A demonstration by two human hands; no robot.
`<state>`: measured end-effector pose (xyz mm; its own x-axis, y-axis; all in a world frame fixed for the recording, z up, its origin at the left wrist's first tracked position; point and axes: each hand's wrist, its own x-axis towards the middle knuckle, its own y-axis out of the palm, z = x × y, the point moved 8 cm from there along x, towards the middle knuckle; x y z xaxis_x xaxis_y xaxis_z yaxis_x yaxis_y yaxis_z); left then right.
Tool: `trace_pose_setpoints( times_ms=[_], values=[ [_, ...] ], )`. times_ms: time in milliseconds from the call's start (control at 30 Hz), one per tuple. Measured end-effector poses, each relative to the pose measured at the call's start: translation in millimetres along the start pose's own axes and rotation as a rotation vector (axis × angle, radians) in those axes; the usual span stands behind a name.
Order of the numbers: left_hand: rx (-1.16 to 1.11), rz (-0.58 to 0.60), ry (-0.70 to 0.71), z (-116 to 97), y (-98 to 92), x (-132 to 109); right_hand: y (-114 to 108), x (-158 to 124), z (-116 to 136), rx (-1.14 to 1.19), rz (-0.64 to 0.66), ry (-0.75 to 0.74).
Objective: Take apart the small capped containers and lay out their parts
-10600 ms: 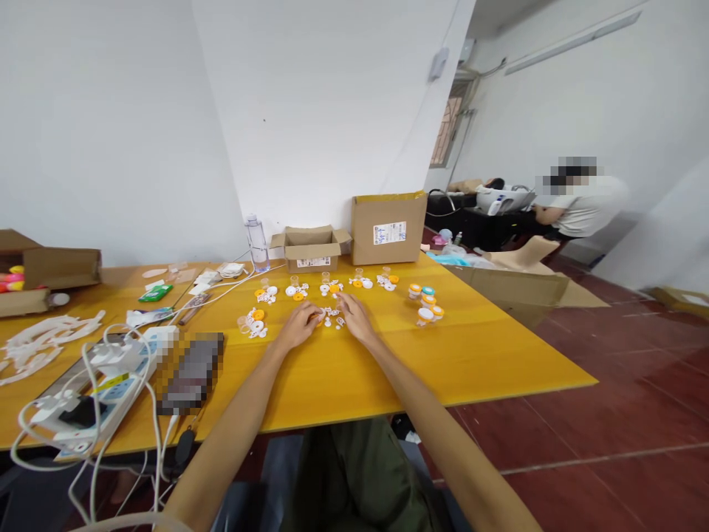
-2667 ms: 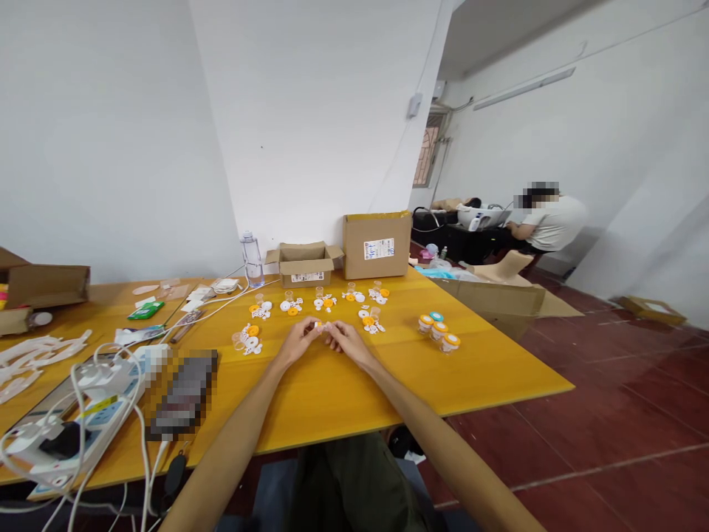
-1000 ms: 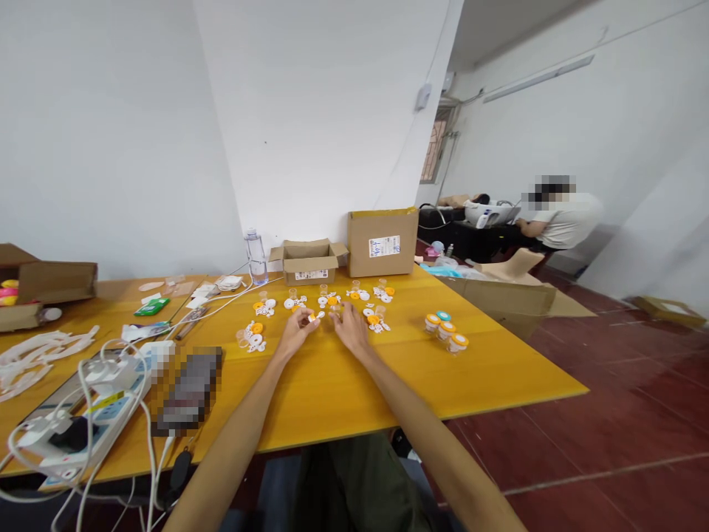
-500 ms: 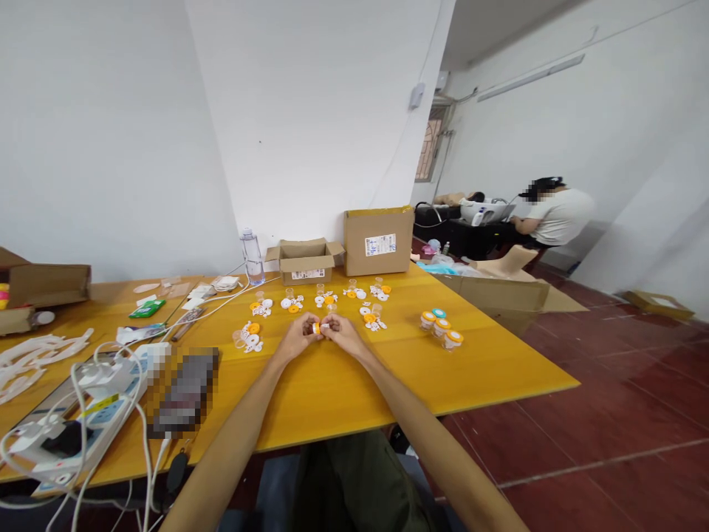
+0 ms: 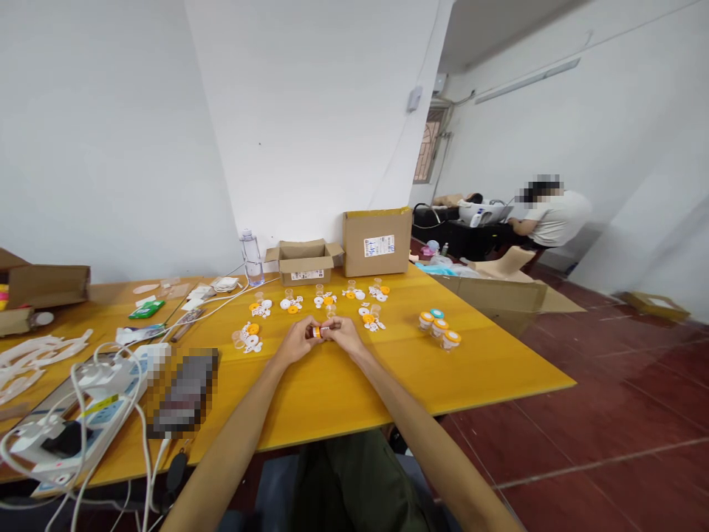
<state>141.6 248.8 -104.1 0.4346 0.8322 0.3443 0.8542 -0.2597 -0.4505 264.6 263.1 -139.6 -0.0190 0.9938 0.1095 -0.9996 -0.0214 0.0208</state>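
Over the middle of the table my left hand (image 5: 300, 341) pinches an orange-and-white lid (image 5: 316, 332). Close against it, the fingers of my right hand (image 5: 344, 337) are drawn together at the lid's right side; a small whitish part shows there, too small to name. Just beyond my hands stands a clear cup (image 5: 331, 311). Around them lie piles of small white parts (image 5: 252, 343) with orange lids (image 5: 368, 319) and more clear cups (image 5: 238, 339). Several closed jars with orange or blue-and-white lids (image 5: 451, 338) stand to the right.
An open carton (image 5: 304, 277) and a taller cardboard box (image 5: 379, 262) stand at the back by a clear bottle (image 5: 252, 258). Left are a power strip (image 5: 111, 414) with white cables and a dark device (image 5: 185, 391). A person in white (image 5: 557, 218) sits far right.
My fingers have shifted slightly around the lid, and the right hand has closed in nearer to it. The camera view has moved a little; the things on the table look unchanged.
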Motion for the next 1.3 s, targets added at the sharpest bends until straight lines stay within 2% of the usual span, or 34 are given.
trace_pose_setpoints(
  times_ms=[333, 867, 1300],
  values=[
    [0.008, 0.011, 0.032, -0.3, 1.1, 1.6, -5.6, 5.9, -7.5, 0.01, 0.041, 0.04],
    [-0.029, 0.039, 0.025, -6.6, 3.2, 3.5, -7.5, 5.0, -5.2, 0.094, 0.023, 0.127],
    [0.088, 0.02, 0.055, -9.7, 0.7, 3.4, -6.8, 5.6, -3.2, 0.098, 0.011, 0.117]
  ],
)
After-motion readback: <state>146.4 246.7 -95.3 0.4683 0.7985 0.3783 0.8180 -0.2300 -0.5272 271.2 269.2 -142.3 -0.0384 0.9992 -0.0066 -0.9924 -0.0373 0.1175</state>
